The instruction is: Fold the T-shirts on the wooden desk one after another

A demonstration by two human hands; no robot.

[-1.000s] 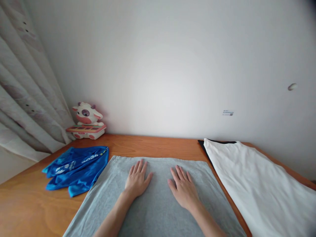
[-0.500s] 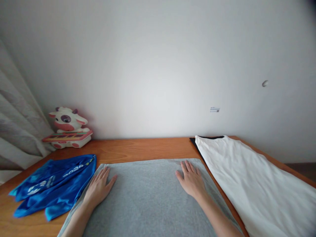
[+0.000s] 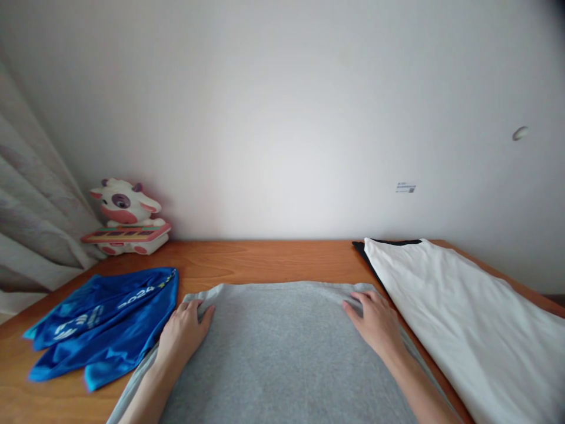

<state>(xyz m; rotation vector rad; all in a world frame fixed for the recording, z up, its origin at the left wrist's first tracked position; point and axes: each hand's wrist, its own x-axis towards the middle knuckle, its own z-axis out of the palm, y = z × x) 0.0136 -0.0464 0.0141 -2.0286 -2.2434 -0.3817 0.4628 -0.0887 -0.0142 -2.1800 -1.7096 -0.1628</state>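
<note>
- One grey cloth (image 3: 282,353) lies on the table (image 3: 265,259) straight in front of you, its far edge short of the wall.
- Your left hand (image 3: 182,330) is on the cloth's far left corner, your right hand (image 3: 378,323) on its far right corner.
- Your fingers (image 3: 189,307) are bent against the fabric, thumbs apart from them; you can't tell here whether any fabric is pinched between.
- Half a second ago your palms lay flatter; now the fingers have curled and the cloth ripples at both corners. That suggests your work has passed from smoothing to taking hold of the far edge.
- Left of the cloth, just beside it, you have a blue garment (image 3: 123,330); right of it, a white garment (image 3: 459,318).
- Beyond its far left corner sits a cow toy (image 3: 128,206) with a keyboard.
</note>
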